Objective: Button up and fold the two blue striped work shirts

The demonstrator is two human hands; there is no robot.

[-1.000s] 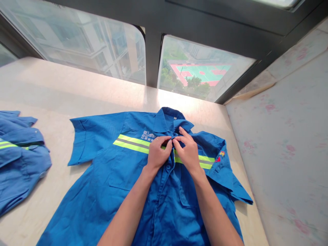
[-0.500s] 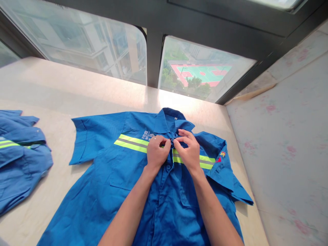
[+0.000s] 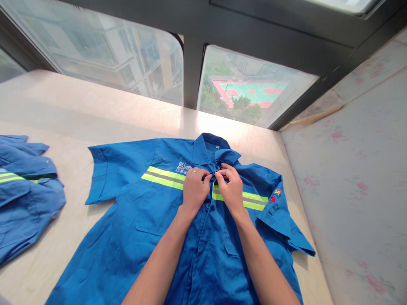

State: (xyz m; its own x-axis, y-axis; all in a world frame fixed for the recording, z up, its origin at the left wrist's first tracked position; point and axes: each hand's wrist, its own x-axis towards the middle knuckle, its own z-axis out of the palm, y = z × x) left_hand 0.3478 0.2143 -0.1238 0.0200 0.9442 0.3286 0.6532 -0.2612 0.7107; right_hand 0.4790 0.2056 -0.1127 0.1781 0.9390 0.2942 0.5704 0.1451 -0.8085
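Observation:
A blue short-sleeved work shirt (image 3: 152, 203) with yellow-green and grey reflective bands lies front up, its collar (image 3: 201, 151) toward the window. My left hand (image 3: 195, 188) pinches the edge of the front placket just under the collar, a ring on one finger. Close against it, my right hand (image 3: 230, 188) pinches the opposite front edge, thumb and index finger nearly meeting the left fingertips. The button between the fingertips is mostly hidden. Lower on the placket a button (image 3: 208, 205) shows. White lettering (image 3: 182, 168) sits on the chest, and a coloured patch (image 3: 274, 195) on one sleeve.
Another blue garment (image 3: 28, 199) with a reflective band lies folded at the left on the pale sill (image 3: 73, 114). A dark window frame (image 3: 190, 72) rises behind the shirt. A flower-patterned wall (image 3: 359, 182) bounds the right side.
My right hand has shifted slightly left, closer to my left hand, and its fingers have closed in. The button seen between the fingertips is now mostly covered.

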